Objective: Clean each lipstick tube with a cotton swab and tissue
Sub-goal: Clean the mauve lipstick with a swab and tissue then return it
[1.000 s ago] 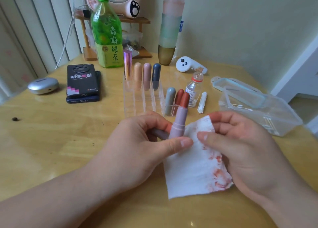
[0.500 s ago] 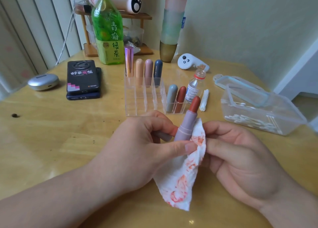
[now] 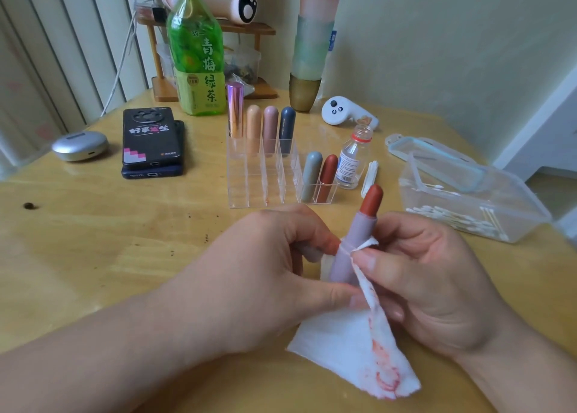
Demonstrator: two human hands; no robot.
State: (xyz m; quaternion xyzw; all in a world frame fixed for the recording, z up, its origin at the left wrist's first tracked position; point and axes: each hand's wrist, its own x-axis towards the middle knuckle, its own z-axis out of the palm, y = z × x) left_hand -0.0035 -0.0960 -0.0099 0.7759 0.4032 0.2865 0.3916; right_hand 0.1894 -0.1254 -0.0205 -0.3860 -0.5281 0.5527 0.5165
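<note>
Head view: left hand [image 3: 265, 272] grips the lilac lipstick tube [image 3: 343, 266] upright over the table; right hand [image 3: 431, 281] now pinches the stained tissue [image 3: 343, 347], spread flat a second ago, against the barrel's seam; wiping looks under way.

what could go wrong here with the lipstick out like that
The exposed red stick juts from the lipstick tube just above where the right hand pinches the tissue; a slip upward might smear or snap it. The tissue's red stains could rub back onto the tube.
</note>
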